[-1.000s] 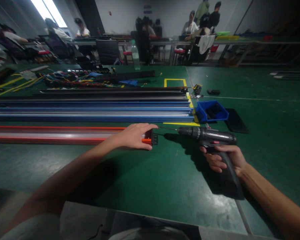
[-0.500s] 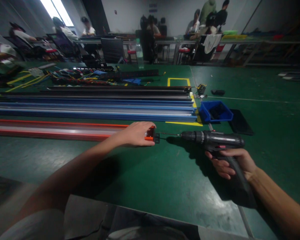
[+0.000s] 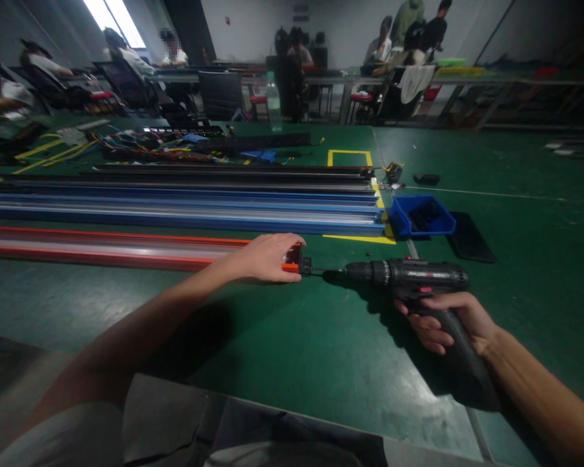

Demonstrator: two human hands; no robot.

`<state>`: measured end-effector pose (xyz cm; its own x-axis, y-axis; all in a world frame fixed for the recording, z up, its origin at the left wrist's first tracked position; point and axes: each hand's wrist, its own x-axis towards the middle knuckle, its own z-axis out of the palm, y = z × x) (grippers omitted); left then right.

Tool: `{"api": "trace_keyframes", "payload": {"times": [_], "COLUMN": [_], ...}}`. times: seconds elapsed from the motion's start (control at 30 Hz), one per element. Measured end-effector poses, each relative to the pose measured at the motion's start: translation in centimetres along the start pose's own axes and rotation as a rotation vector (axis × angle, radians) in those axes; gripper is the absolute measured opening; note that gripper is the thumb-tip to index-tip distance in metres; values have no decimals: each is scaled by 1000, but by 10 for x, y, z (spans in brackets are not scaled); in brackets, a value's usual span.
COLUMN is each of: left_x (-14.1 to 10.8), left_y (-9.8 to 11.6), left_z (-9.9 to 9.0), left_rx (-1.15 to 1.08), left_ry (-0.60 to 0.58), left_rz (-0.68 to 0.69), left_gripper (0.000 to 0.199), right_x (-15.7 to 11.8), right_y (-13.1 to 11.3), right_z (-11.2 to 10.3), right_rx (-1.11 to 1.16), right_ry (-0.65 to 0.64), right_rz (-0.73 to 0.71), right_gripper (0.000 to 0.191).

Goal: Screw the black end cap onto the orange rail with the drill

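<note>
My left hand [image 3: 267, 257] wraps over the right end of a long orange-red aluminium profile [image 3: 126, 250] that lies on the green table. A small black end cap [image 3: 304, 263] sits at that end, just past my fingertips. My right hand [image 3: 442, 321] grips a black cordless drill [image 3: 418, 275] by its handle. The drill lies level, its long thin bit [image 3: 328, 270] pointing left with the tip at the end cap. Whether the tip is seated in a screw is too small to tell.
Blue profiles [image 3: 185, 217] and black profiles [image 3: 224, 175] lie behind the orange-red one. A blue bin [image 3: 421, 217] with dark parts stands behind the drill, beside a black flat pad [image 3: 472, 239]. Tangled wires [image 3: 141, 146] and a bottle [image 3: 273, 104] are farther back. People sit beyond.
My right hand has moved the drill left, bringing the bit tip up to the end cap. The left hand keeps its hold on the orange-red profile.
</note>
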<state>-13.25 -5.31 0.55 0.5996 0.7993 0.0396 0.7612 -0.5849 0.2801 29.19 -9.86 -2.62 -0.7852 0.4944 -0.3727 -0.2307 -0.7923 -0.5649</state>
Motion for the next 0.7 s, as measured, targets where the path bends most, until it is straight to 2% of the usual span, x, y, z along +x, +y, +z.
{"api": "trace_keyframes", "payload": {"times": [0.1, 0.17, 0.27, 0.37, 0.5, 0.7], "left_x": [-1, -3, -5, -6, -6, -4], "left_y": [5, 12, 25, 32, 31, 27], "left_z": [-1, 0, 3, 7, 11, 14], "left_rx": [29, 67, 114, 124, 87, 110], "left_ry": [162, 297, 419, 479, 539, 527], "left_rz": [115, 198, 286, 307, 282, 302], "left_gripper": [89, 74, 46, 36, 29, 14], "right_x": [-1, -2, -3, -4, -5, -4], "right_y": [1, 1, 1, 0, 0, 2], "right_z": [-1, -1, 0, 1, 3, 2], "right_rx": [2, -1, -15, -25, -24, 4], "right_ry": [-16, -32, -50, -56, -49, -111], "right_rz": [-13, -28, -53, -59, -46, -74], "right_gripper": [30, 30, 30, 28, 28, 32]}}
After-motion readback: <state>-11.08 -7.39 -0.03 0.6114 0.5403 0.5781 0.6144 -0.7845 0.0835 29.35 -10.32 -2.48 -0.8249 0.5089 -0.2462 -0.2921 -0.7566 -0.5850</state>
